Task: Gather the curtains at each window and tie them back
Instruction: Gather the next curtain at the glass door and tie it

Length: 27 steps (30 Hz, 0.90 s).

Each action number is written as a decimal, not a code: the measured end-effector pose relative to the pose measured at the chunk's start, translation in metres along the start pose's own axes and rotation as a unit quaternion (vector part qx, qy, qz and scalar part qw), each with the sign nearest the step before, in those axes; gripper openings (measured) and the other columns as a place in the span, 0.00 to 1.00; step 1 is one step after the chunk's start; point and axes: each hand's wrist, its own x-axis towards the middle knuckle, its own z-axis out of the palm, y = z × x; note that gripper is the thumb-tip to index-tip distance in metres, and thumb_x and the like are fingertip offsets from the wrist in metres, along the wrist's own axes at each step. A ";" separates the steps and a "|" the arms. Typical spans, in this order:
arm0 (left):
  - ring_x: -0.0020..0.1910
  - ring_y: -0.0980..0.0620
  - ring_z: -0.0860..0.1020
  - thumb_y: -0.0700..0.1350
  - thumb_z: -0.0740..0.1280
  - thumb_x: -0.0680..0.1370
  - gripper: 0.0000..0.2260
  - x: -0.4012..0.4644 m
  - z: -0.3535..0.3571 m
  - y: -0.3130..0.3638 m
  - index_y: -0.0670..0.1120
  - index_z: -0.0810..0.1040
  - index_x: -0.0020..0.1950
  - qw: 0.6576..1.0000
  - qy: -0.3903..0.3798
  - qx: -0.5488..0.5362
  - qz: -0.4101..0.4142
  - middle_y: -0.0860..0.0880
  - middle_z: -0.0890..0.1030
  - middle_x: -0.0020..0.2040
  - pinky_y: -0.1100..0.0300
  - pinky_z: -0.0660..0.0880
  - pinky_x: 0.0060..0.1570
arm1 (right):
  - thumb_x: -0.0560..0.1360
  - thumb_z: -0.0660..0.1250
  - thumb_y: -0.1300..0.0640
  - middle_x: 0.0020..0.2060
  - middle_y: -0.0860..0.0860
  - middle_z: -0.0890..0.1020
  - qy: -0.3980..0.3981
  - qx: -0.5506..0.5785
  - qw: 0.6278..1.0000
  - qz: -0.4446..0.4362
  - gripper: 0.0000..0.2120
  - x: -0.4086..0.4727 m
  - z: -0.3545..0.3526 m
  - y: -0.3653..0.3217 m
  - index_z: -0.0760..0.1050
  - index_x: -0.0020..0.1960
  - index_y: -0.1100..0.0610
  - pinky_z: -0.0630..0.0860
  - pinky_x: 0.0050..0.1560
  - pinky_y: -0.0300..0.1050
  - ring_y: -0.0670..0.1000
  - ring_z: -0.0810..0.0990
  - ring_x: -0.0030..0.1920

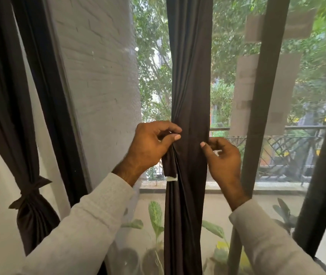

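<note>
Centre frame: gathered dark curtain (pixel 188 96) hangs at the window. Left hand (pixel 152 143) pinches the tie strip (pixel 170 165) on its left edge; right hand (pixel 222 155) pinches the right edge. Lower left: second curtain (pixel 27 175) already tied.

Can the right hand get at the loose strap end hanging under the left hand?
Probably yes. The strap end hangs at the front left of the gathered curtain, and nothing covers it. The right hand would only have to cross the front of the curtain.
</note>
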 end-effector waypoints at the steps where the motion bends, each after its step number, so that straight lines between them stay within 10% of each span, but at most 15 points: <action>1: 0.49 0.57 0.87 0.38 0.79 0.78 0.07 0.000 0.000 -0.001 0.45 0.89 0.55 1.000 0.009 0.019 0.004 0.53 0.89 0.49 0.54 0.85 0.57 | 0.79 0.75 0.57 0.41 0.44 0.84 0.035 -0.029 0.997 -0.055 0.03 -0.009 0.000 -0.002 0.84 0.52 0.50 0.81 0.54 0.54 0.43 0.82 0.45; 5: 0.48 0.59 0.87 0.40 0.78 0.78 0.08 -0.001 0.008 0.001 0.46 0.90 0.57 0.997 0.032 0.064 0.025 0.52 0.89 0.50 0.54 0.85 0.55 | 0.79 0.73 0.58 0.47 0.49 0.83 0.050 -0.171 0.942 -0.283 0.08 -0.042 0.010 -0.003 0.85 0.58 0.56 0.71 0.58 0.56 0.54 0.81 0.50; 12: 0.42 0.57 0.86 0.43 0.82 0.75 0.10 0.003 0.009 0.006 0.45 0.87 0.55 0.999 -0.001 0.033 0.007 0.53 0.87 0.45 0.59 0.85 0.48 | 0.76 0.65 0.61 0.55 0.55 0.81 -0.111 -0.212 0.895 -0.377 0.23 -0.032 0.006 -0.003 0.80 0.69 0.59 0.71 0.56 0.57 0.60 0.79 0.55; 18: 0.39 0.58 0.78 0.35 0.78 0.77 0.12 0.008 0.001 -0.004 0.42 0.75 0.50 1.000 -0.019 0.002 0.005 0.53 0.78 0.39 0.62 0.79 0.45 | 0.82 0.70 0.58 0.63 0.47 0.78 -0.014 -0.022 0.995 -0.093 0.18 -0.009 0.012 0.006 0.74 0.71 0.52 0.78 0.57 0.44 0.44 0.78 0.62; 21: 0.40 0.58 0.79 0.34 0.76 0.78 0.09 0.005 0.001 -0.006 0.41 0.77 0.50 1.000 -0.020 0.006 0.021 0.51 0.79 0.41 0.61 0.79 0.47 | 0.80 0.73 0.56 0.57 0.51 0.85 -0.063 0.111 0.987 0.094 0.18 0.004 0.015 0.013 0.77 0.69 0.51 0.83 0.59 0.46 0.46 0.84 0.57; 27: 0.46 0.55 0.87 0.41 0.78 0.79 0.06 0.002 0.006 -0.015 0.45 0.89 0.55 0.998 0.032 0.055 0.008 0.52 0.89 0.47 0.53 0.85 0.54 | 0.78 0.75 0.60 0.43 0.46 0.83 0.049 -0.057 0.984 -0.165 0.04 -0.021 0.017 0.010 0.85 0.53 0.56 0.77 0.52 0.46 0.40 0.80 0.44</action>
